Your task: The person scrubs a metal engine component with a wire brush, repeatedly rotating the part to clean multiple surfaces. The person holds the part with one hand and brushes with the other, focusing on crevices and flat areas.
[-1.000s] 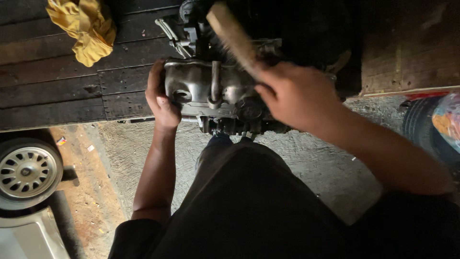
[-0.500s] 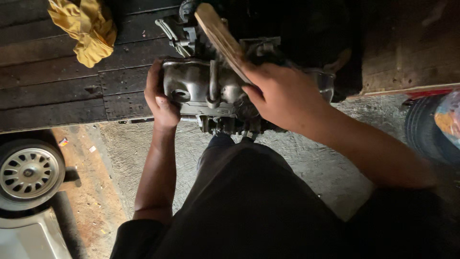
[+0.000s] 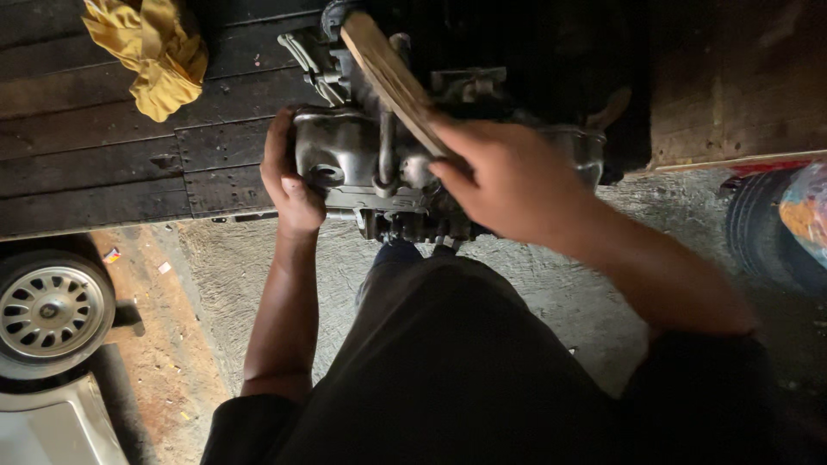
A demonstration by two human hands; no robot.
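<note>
We look down from the head camera onto a dim workshop scene. At far left, a car wheel (image 3: 50, 312) with a silver spoked rim sits on the reddish ground, cut off by the frame edge. Above it, a crumpled yellow cloth (image 3: 151, 52) lies on a dark wooden platform (image 3: 103, 164) of planks.

Moving right, our left hand (image 3: 289, 176) wraps around the left end of a grey metal engine part (image 3: 362, 159), fingers curled over its edge, thumb side toward us. The engine part rests at the platform's near edge, just above our dark-clothed lap. Its lower fittings are murky and hard to make out.

Next, our right hand (image 3: 508, 181) closes around the near end of a wooden stick (image 3: 388, 73), which slants up and left across the top of the engine part. The hand hides the stick's lower end and much of the engine part's right side.

Beyond lies deep shadow where nothing is clear. At far right, a dark tyre (image 3: 762, 228) and something colourful are cut off by the frame.
</note>
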